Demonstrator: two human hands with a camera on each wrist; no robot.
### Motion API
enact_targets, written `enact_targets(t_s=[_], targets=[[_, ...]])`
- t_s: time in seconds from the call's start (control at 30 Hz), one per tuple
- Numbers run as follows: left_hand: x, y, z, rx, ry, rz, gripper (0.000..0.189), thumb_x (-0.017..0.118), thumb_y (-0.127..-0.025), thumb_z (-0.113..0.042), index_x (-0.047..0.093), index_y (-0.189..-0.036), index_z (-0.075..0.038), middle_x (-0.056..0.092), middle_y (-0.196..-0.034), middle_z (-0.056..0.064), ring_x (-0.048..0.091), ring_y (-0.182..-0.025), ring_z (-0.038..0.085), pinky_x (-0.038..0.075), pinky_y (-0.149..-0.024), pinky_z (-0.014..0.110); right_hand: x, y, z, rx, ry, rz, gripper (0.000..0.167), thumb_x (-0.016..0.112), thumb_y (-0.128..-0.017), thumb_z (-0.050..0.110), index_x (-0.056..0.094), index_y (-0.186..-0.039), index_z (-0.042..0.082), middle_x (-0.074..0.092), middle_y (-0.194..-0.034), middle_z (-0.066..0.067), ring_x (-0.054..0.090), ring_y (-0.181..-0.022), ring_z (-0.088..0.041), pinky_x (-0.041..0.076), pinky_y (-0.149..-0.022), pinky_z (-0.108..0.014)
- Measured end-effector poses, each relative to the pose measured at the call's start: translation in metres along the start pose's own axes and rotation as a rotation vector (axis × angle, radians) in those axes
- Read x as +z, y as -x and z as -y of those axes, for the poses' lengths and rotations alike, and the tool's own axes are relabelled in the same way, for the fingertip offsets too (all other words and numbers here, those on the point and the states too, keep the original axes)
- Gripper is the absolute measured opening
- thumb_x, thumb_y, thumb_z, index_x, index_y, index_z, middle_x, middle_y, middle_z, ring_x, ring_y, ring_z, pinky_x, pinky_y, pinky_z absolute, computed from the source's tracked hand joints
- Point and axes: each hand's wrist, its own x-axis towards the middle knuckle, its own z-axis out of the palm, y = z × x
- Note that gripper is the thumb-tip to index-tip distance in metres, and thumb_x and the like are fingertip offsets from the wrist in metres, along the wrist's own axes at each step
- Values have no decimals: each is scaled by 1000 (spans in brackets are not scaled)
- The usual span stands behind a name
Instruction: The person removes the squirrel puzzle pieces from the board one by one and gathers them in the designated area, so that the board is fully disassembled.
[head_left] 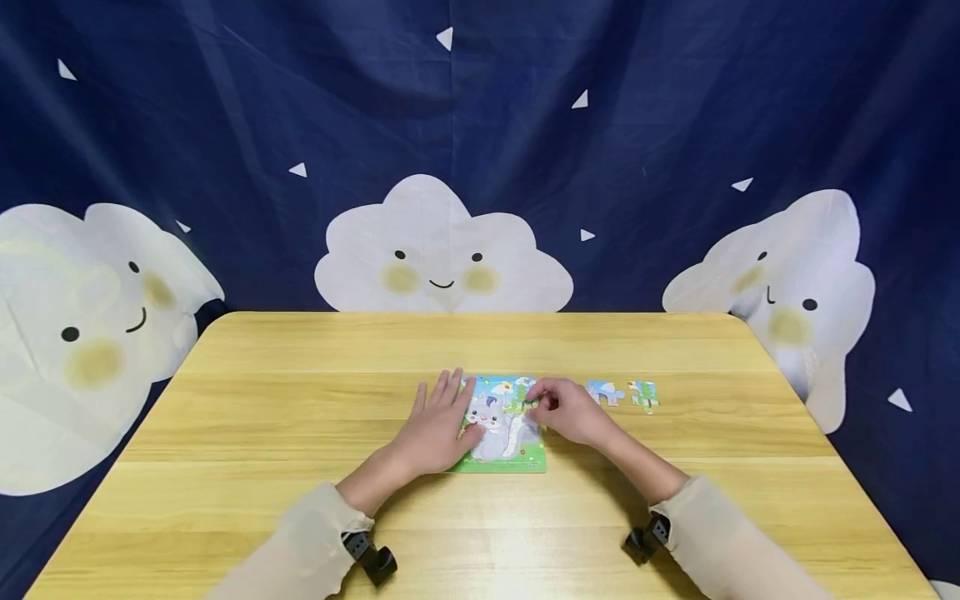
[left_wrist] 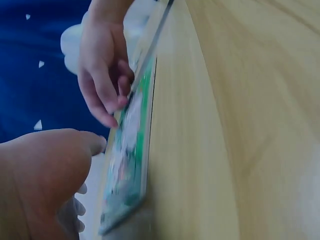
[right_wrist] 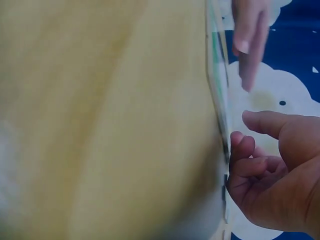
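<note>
A jigsaw puzzle [head_left: 491, 446] showing a grey-and-white animal on green ground lies on the table. My left hand [head_left: 433, 433] rests with spread fingers over its left side, the thumb reaching onto the picture. At the puzzle's upper right is my right hand [head_left: 572, 410], fingers bent and fingertips at the picture's surface. In the right wrist view, a gap shows between the thumb [right_wrist: 265, 122] and the curled fingers [right_wrist: 242, 150]; whether a piece is pinched there cannot be seen. Two loose puzzle pieces, one bluish [head_left: 604, 392] and one mostly green [head_left: 643, 394], lie right of that hand.
The wooden table [head_left: 247, 433] extends around the puzzle on all sides. Behind it hangs a dark blue curtain [head_left: 510, 100] printed with white clouds. A black wrist device [head_left: 369, 558] sits at the left cuff, another [head_left: 647, 538] at the right.
</note>
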Motion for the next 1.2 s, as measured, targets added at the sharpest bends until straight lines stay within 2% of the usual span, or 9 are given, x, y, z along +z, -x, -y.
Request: enact_targets(t_s=[0.17,0.37,0.53,0.73,0.97,1.2], targets=[[6,-6,-14,27,-51,45,79,48,-105,-50,23,-161,0,11,-167,23,6,-154,42,2,-121,64,4,0,-2,5,29,-29,16,73,-92,6,70,-107,3,59,-76,-2,48,-63,-14,39,-57,-24],[18,-9,-19,15,-118,111,84,43,-104,-58,18,-162,-1,7,-168,23,2,-155,41,0,-120,64,5,0,-2,-2,51,-32,16,73,-92,6,69,-107,3,59,-75,-1,49,-63,-14,40,-57,-25],[24,-9,-18,8,-128,108,88,39,-103,-63,13,-163,-3,2,-168,22,-4,-155,39,-5,-120,63,6,-1,-1,1,91,-32,14,75,-90,5,69,-104,5,58,-73,-1,48,-61,-13,40,-57,-25],[28,-10,-17,-5,-126,106,89,41,-102,-63,12,-164,-5,0,-169,20,-6,-155,37,-7,-120,63,6,-2,1,0,133,-18,13,76,-89,4,68,-101,4,56,-69,0,45,-57,-12,38,-54,-24],[33,-12,-15,-23,-127,109,91,37,-102,-67,9,-164,-7,-4,-169,16,-10,-155,33,-11,-119,62,8,-4,4,59,136,-2,15,76,-89,4,67,-100,5,55,-71,-1,45,-59,-13,38,-55,-24],[29,-11,-18,-18,-114,119,88,41,-103,-62,11,-164,-5,-1,-169,19,-8,-155,36,-10,-119,62,9,-3,4,72,143,-33,17,79,-87,3,67,-99,6,54,-71,-1,45,-59,-13,38,-55,-25]])
